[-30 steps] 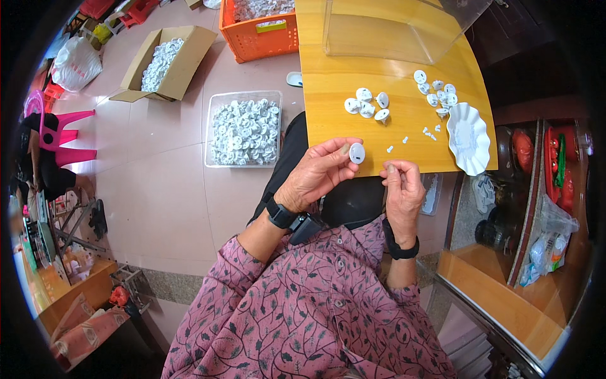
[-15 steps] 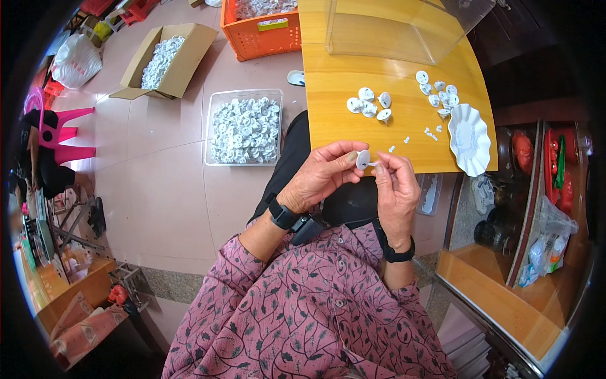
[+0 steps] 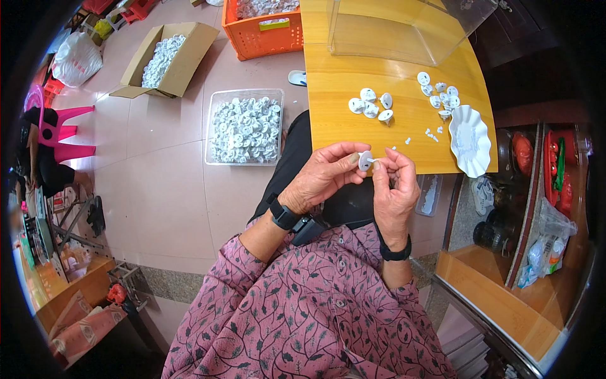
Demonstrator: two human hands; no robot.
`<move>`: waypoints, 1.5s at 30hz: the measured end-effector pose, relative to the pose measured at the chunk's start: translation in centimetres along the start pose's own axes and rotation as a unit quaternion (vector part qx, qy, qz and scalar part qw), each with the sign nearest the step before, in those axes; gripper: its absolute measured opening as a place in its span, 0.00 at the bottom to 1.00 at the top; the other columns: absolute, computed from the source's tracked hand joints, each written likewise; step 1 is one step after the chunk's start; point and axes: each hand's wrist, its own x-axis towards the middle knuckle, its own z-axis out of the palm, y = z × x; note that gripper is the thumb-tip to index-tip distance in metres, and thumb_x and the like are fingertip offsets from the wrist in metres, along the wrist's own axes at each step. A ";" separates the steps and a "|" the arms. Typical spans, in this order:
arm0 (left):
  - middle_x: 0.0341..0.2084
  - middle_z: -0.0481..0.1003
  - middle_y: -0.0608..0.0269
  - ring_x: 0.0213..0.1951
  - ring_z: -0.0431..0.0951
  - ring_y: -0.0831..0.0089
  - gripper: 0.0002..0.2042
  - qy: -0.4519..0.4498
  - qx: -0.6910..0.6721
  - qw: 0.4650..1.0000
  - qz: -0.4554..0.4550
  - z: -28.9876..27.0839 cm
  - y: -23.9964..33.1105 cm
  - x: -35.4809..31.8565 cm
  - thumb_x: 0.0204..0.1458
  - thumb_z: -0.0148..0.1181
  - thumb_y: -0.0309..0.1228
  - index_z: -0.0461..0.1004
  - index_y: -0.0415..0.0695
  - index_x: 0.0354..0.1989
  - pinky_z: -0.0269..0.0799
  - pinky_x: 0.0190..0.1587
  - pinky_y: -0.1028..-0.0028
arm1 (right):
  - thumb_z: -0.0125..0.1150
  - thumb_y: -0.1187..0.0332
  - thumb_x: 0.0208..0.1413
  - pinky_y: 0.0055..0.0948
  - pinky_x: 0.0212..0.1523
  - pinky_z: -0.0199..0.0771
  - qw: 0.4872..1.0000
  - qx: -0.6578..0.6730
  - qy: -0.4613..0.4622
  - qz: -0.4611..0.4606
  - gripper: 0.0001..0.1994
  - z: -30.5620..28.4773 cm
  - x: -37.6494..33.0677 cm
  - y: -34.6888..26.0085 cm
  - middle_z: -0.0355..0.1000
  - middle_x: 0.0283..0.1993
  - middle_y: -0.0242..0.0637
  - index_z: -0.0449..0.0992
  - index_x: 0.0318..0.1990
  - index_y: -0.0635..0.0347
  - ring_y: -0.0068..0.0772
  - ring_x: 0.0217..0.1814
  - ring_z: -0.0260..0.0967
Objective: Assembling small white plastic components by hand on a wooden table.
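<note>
My left hand (image 3: 325, 175) pinches a small round white plastic part (image 3: 364, 160) just in front of the near edge of the wooden table (image 3: 353, 88). My right hand (image 3: 394, 186) meets it from the right, fingertips pressing a tiny white piece against that part. Both hands hover over my lap. On the table beyond lie a small cluster of the same white parts (image 3: 371, 106), a second cluster (image 3: 440, 95) and a few tiny white bits (image 3: 430, 133).
A white scalloped dish (image 3: 469, 140) sits at the table's right edge; a clear plastic box (image 3: 404, 25) stands at its far end. On the floor are a clear tub of white parts (image 3: 245, 126), a cardboard box (image 3: 165, 58), an orange crate (image 3: 262, 25) and pink stools (image 3: 53, 129).
My right hand rose from below the table edge and joined my left hand at the white part; the left hand turned the part slightly toward it.
</note>
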 end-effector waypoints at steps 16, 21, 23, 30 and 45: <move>0.45 0.77 0.61 0.44 0.79 0.74 0.15 0.020 0.089 0.995 0.032 0.6 0.0 -0.3 0.62 0.58 0.27 0.73 0.38 0.56 0.78 0.48 0.73 | 0.62 0.80 0.55 0.31 0.34 0.76 0.991 -0.077 0.007 -0.105 0.13 0.5 -0.1 -0.4 0.73 0.35 0.42 0.72 0.48 0.65 0.39 0.32 0.75; 0.44 0.77 0.61 0.41 0.79 0.76 0.14 0.022 0.131 0.991 0.030 0.7 0.6 -0.4 0.62 0.57 0.27 0.73 0.37 0.55 0.78 0.47 0.75 | 0.62 0.80 0.56 0.30 0.33 0.77 0.993 -0.071 -0.003 -0.091 0.11 0.2 0.2 -0.7 0.74 0.35 0.42 0.73 0.46 0.65 0.36 0.31 0.75; 0.43 0.78 0.61 0.40 0.78 0.77 0.14 0.015 0.170 0.985 0.030 0.6 0.8 -0.6 0.62 0.57 0.27 0.73 0.36 0.54 0.78 0.46 0.76 | 0.62 0.80 0.56 0.30 0.32 0.77 0.995 -0.059 -0.007 -0.079 0.11 0.1 0.2 -0.8 0.75 0.35 0.42 0.73 0.46 0.65 0.34 0.31 0.76; 0.41 0.78 0.63 0.38 0.78 0.78 0.13 0.038 0.226 0.972 0.050 1.1 0.9 -0.4 0.62 0.57 0.27 0.74 0.36 0.53 0.77 0.45 0.77 | 0.63 0.81 0.55 0.29 0.30 0.77 0.991 -0.079 0.004 -0.105 0.10 0.4 0.1 -0.8 0.76 0.35 0.42 0.74 0.44 0.65 0.32 0.30 0.76; 0.40 0.77 0.63 0.37 0.77 0.77 0.14 0.038 0.108 0.993 0.037 1.1 1.0 -0.7 0.63 0.57 0.28 0.74 0.37 0.54 0.77 0.43 0.76 | 0.61 0.74 0.61 0.23 0.36 0.75 0.993 0.101 -0.023 0.063 0.07 0.0 0.4 -0.4 0.77 0.33 0.37 0.74 0.44 0.67 0.21 0.34 0.74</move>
